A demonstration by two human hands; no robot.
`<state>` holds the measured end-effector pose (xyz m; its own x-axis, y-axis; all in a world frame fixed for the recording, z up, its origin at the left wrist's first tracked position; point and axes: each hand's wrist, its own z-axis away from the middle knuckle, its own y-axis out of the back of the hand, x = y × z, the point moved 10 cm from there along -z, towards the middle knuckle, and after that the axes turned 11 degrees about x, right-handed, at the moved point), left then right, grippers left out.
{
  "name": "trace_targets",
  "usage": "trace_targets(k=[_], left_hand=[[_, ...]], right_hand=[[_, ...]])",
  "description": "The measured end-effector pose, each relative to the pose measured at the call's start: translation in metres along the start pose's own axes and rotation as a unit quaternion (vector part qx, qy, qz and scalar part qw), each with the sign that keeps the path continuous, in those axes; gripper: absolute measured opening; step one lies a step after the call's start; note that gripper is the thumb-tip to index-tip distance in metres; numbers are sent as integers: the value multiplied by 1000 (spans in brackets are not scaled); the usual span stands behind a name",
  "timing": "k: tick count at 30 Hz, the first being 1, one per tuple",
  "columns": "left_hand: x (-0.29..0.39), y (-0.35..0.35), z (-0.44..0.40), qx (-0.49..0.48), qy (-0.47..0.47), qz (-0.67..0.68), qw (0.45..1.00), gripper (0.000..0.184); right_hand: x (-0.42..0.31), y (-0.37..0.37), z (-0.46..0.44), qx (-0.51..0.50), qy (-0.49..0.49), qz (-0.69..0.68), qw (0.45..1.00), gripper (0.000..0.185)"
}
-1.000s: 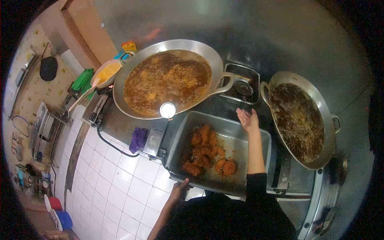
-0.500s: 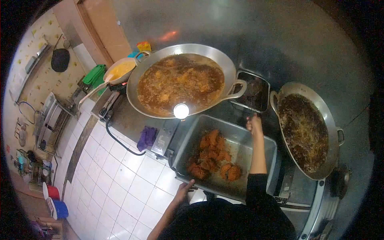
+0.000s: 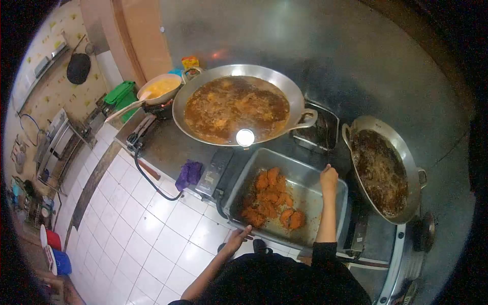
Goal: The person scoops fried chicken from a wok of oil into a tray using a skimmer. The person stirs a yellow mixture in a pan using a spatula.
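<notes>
A grey rectangular tub [image 3: 315, 235] holds several pieces of browned fried food [image 3: 272, 195], bunched toward its left side. My left hand [image 3: 238, 240] is at the tub's near left corner, with the fingers curled against the edge. At the far right rim, my right hand [image 3: 329, 179] has its fingers closed, apparently around the rim; their undersides are hidden. Beyond the tub, a large wok [image 3: 179, 114] contains bubbling oil with pieces frying in it. To the right stands a second wok [image 3: 373, 124] of dark, foaming oil.
A dark rectangular tray [image 3: 317, 127] lies between the woks. A small pan [image 3: 162, 87] of yellow liquid sits at the back left, its long handle sticking out. Near the counter edge are a purple cloth [image 3: 189, 174] and a metal box [image 3: 214, 173]. White tiled floor [image 3: 152, 229] lies left.
My right hand has come back from beside the dark tray to the tub's far rim. My left hand stays by the near left corner. The camera view has shifted slightly.
</notes>
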<state>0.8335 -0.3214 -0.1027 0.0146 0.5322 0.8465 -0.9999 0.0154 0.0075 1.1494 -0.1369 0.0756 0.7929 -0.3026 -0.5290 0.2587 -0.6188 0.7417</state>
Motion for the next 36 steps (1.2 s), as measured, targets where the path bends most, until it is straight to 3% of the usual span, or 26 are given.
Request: trace_targets(k=[7, 12, 15, 22, 25, 27, 28, 30, 31, 33, 34, 36], left_hand=[[-1, 5, 8, -30, 7, -20, 999, 60], [-7, 4, 8, -56, 9, -21, 998, 62], [1, 2, 13, -64, -11, 4, 998, 63], [-5, 22, 21, -40, -27, 3, 999, 62], [-21, 44, 25, -17, -13, 20, 1000, 60], [-40, 59, 26, 6, 9, 29, 1000, 58], [-57, 66, 24, 15, 23, 38, 999, 57], [-62, 79, 37, 46, 35, 49, 997, 60], [-66, 89, 43, 74, 47, 54, 995, 63], [-79, 105, 49, 106, 31, 55, 992, 62], [-94, 119, 51, 152, 31, 76, 985, 61], [-124, 138, 56, 198, 33, 97, 975, 59]], right_hand=[[-48, 67, -14, 91, 7, -41, 995, 43], [-136, 142, -38, 123, 139, -80, 979, 44], [-180, 138, -74, 15, 147, -39, 988, 39], [-277, 46, -116, -54, 389, 99, 914, 24], [-285, 19, -136, -67, 386, 115, 913, 19], [-282, 9, -121, -199, 380, 276, 860, 17], [-282, 3, -130, -200, 385, 277, 857, 17], [-241, -30, -151, -377, 243, 315, 837, 15], [-245, -31, -150, -378, 248, 316, 835, 15], [-231, -26, -126, -504, 109, 254, 818, 13], [-253, -2, -108, -455, 166, 272, 831, 11], [-248, -13, -112, -471, 134, 243, 837, 12]])
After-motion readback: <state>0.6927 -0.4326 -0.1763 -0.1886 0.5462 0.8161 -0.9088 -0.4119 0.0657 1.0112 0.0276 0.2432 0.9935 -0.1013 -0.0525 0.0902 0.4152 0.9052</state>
